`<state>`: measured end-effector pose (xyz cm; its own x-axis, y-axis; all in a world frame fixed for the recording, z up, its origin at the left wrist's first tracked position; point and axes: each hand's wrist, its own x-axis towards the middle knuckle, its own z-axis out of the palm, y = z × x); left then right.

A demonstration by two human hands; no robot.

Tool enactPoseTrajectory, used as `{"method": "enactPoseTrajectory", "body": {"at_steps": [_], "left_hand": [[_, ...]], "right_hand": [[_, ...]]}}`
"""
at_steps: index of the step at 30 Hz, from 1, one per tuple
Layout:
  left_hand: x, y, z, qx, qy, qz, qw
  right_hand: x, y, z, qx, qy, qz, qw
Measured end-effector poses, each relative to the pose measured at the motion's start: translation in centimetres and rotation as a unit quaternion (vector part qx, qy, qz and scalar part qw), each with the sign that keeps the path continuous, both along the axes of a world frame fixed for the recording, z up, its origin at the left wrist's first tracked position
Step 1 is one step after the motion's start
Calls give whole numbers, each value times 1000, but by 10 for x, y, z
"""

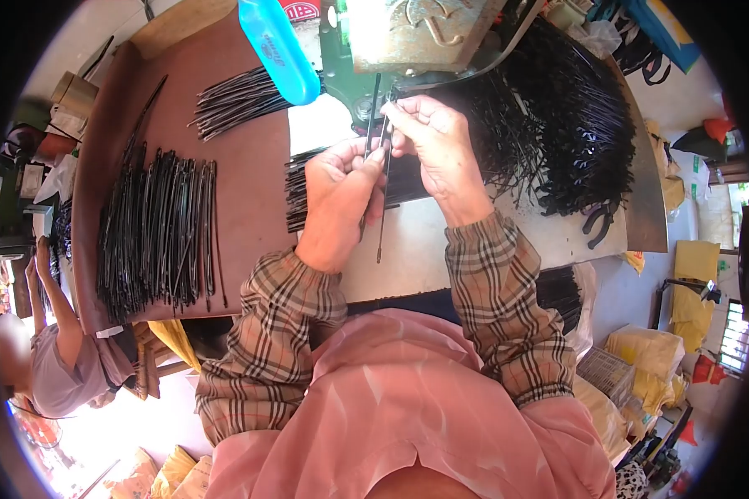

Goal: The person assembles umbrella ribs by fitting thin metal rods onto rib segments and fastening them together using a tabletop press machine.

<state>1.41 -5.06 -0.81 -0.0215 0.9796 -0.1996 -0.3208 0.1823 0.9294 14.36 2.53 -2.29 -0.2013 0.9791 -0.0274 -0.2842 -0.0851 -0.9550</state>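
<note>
My left hand point(341, 187) is closed, its thumb and fingers pinching thin dark metal rods that look like umbrella ribs. One rib point(381, 229) hangs down below the fingers; another stands upward beside it. My right hand point(437, 150) is closed too, fingertips gripping the upper end of a rib close to my left fingers. Both hands are just below a worn metal machine head point(424, 37) with an umbrella emblem. Part of a small rib bundle point(301, 187) shows behind my left hand. The exact joint between the fingers is too small to make out.
A row of dark ribs point(162, 233) lies on the brown tabletop point(250, 175) at left, with another bundle point(237, 100) above. A blue case point(279, 50) is near the machine. At right are a large black rib pile point(574, 116) and pliers point(597, 224). Another person point(71, 358) sits far left.
</note>
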Motion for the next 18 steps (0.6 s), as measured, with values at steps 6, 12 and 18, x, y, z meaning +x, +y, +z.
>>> {"method": "enactPoseTrajectory", "body": {"at_steps": [6, 12, 18], "left_hand": [[2, 1, -3, 4, -17, 3, 1000], [4, 2, -6, -2, -36, 21, 999], [8, 3, -11, 3, -49, 29, 998]], "right_hand": [[-1, 4, -3, -1, 3, -2, 1000], [1, 2, -5, -22, 19, 10, 1000], [2, 4, -8, -28, 9, 1, 1000]]}}
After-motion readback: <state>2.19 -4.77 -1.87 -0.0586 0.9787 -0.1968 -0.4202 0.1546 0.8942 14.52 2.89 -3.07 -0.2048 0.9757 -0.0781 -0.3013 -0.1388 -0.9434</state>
